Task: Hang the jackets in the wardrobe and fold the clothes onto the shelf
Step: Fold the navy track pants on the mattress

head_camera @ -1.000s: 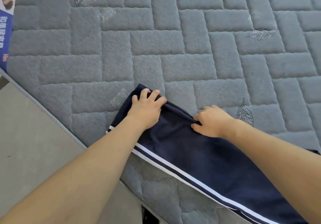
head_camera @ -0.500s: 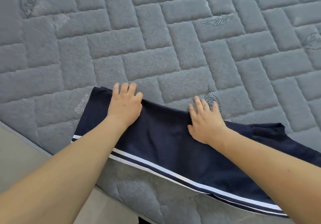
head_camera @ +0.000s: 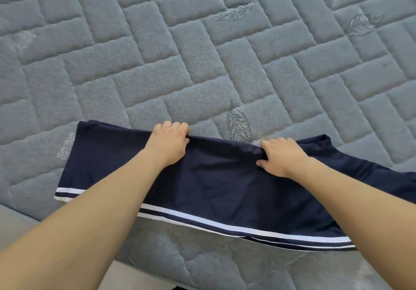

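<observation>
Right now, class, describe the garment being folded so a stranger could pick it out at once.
Start at the grey quilted mattress that fills the view. Along its near edge lies the navy garment, its far edge gripped by the left hand and right hand. Two white stripes along its near edge mark it out.

Matt navy knit cloth, smooth and faintly sheened, makes up the trousers (head_camera: pixel 225 184) gripped along their far edge by the left hand (head_camera: pixel 168 142) and right hand (head_camera: pixel 280 157); glossy white woven stripes (head_camera: pixel 225 222) trim the near edge. Beyond the grip, the mattress (head_camera: pixel 202 53) shows plush, fuzzy grey quilted fabric with stitched, slightly shiny feather motifs (head_camera: pixel 238 126).
</observation>
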